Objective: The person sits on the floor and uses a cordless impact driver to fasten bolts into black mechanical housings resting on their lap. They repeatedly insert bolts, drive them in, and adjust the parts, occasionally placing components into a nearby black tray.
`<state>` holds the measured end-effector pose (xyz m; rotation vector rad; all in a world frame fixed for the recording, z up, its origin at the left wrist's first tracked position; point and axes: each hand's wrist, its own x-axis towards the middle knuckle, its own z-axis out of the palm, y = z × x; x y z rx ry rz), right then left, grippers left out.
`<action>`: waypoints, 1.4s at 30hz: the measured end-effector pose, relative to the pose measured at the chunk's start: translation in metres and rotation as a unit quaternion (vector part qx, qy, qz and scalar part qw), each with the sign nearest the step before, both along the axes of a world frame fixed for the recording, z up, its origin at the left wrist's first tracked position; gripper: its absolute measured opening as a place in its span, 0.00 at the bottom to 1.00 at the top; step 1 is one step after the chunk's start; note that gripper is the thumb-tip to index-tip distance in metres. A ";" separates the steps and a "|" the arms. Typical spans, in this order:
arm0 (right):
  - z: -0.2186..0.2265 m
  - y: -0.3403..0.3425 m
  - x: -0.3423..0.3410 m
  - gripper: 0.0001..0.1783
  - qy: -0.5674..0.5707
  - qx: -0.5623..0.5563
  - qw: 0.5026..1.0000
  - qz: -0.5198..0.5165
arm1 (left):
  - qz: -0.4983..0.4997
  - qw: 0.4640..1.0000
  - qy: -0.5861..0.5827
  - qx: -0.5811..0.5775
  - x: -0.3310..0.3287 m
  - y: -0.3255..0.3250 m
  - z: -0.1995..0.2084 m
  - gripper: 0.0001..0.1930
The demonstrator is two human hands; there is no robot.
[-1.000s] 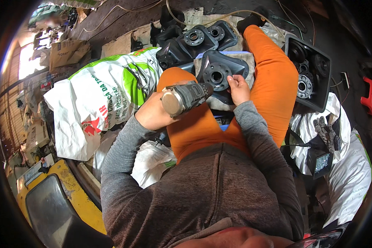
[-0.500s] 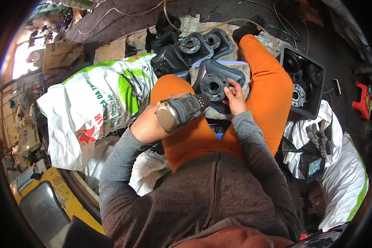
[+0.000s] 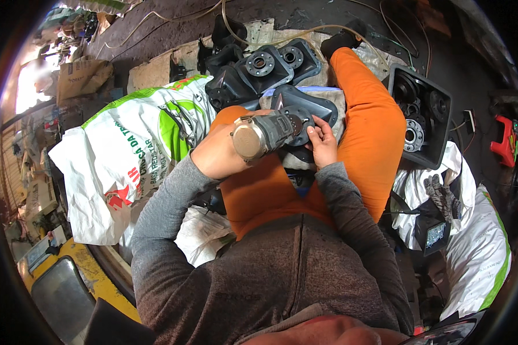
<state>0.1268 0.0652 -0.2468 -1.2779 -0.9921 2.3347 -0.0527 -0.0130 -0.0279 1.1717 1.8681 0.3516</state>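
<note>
My left hand (image 3: 220, 140) is closed round a cordless drill (image 3: 262, 133) with a dark grey body, held between my knees; its handle is hidden under my hand. The drill's chuck end is over a round dark metal flange (image 3: 295, 109) and covers the flange's centre. This flange sits on a black plastic housing (image 3: 315, 106) with a broad flared base, resting on a cloth (image 3: 335, 99) between my legs. At the flange's right edge, my right hand (image 3: 324, 144) pinches the rim with thumb and fingers. I cannot see the drill's tip.
More black housings with flanges (image 3: 261, 64) lie beyond my left knee. A black crate (image 3: 440, 138) of round metal parts stands at the right, near a box of small screws (image 3: 435, 234). A large white sack (image 3: 121, 149) lies at the left. A hose (image 3: 282, 39) crosses the floor.
The drill has moved right and a little up, its chuck now covering the flange's centre. My right hand stays at the flange's edge, having shifted slightly.
</note>
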 end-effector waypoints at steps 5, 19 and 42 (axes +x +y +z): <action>-0.002 -0.004 -0.002 0.17 0.008 -0.002 1.000 -0.023 | -0.032 0.998 0.032 0.033 -0.006 0.010 -0.009 0.25; -0.005 -0.009 -0.001 0.11 -0.009 0.040 0.998 -0.046 | -0.189 0.976 0.105 0.000 0.007 0.065 -0.002 0.35; 0.095 0.078 0.164 0.29 -0.105 0.638 0.760 0.065 | -0.108 0.985 -0.073 0.109 0.081 -0.084 -0.005 0.24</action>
